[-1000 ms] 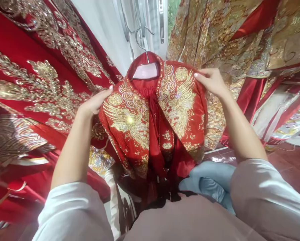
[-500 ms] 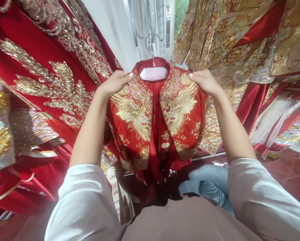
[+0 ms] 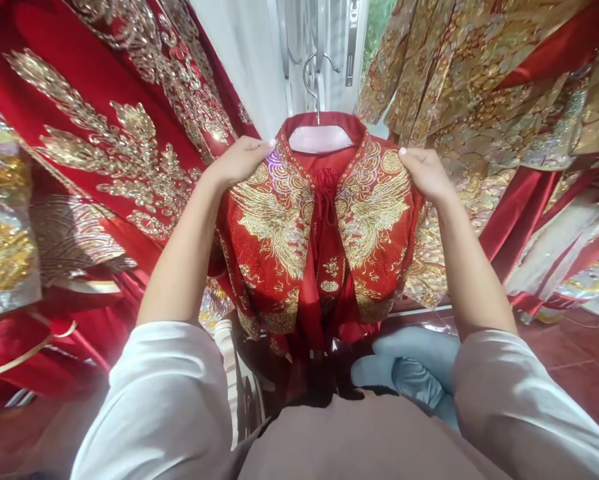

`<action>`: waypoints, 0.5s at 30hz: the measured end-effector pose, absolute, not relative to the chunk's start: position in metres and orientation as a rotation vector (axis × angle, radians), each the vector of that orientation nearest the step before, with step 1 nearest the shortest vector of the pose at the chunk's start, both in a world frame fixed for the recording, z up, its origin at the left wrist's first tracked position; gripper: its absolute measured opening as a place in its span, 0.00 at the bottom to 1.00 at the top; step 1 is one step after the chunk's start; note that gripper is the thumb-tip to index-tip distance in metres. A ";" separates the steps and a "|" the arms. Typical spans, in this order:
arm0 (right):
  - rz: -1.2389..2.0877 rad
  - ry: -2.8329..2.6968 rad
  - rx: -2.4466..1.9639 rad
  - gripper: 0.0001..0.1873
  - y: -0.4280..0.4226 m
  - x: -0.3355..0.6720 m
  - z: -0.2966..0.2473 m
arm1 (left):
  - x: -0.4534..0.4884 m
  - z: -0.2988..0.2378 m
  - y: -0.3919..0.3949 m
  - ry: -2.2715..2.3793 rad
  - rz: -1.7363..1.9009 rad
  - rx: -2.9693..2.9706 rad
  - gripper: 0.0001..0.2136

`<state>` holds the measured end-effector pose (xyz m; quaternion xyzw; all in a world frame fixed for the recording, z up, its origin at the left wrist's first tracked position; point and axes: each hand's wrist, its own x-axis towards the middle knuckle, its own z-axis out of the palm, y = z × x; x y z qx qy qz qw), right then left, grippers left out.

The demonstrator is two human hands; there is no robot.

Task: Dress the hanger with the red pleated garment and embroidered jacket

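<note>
Hanging on a pale hanger [image 3: 320,139], the red gold-embroidered jacket [image 3: 279,233] is facing the camera between other embroidered garments [image 3: 104,153]. Left hand [image 3: 239,161] is closing on one shoulder, right hand [image 3: 427,175] is gripping the other. Round gold medallion [image 3: 390,162]: markings unreadable.

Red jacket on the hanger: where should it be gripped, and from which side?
Probably at both shoulders, from the front, where the left hand and right hand pinch it: the hanger props the jacket there, while its open front panels hang loose.
</note>
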<state>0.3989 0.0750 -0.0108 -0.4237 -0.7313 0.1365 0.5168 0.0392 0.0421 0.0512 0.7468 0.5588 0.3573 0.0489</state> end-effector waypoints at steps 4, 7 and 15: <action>-0.145 -1.524 -1.221 0.24 0.023 0.360 -0.036 | 0.060 0.018 0.011 2.039 1.398 2.396 0.18; -0.220 -1.481 -1.340 0.33 -0.021 0.315 -0.091 | 0.090 -0.048 -0.025 2.222 1.831 2.351 0.19; -0.126 -1.449 -1.566 0.26 -0.041 0.318 -0.189 | 0.091 -0.183 -0.065 2.380 0.962 2.317 0.23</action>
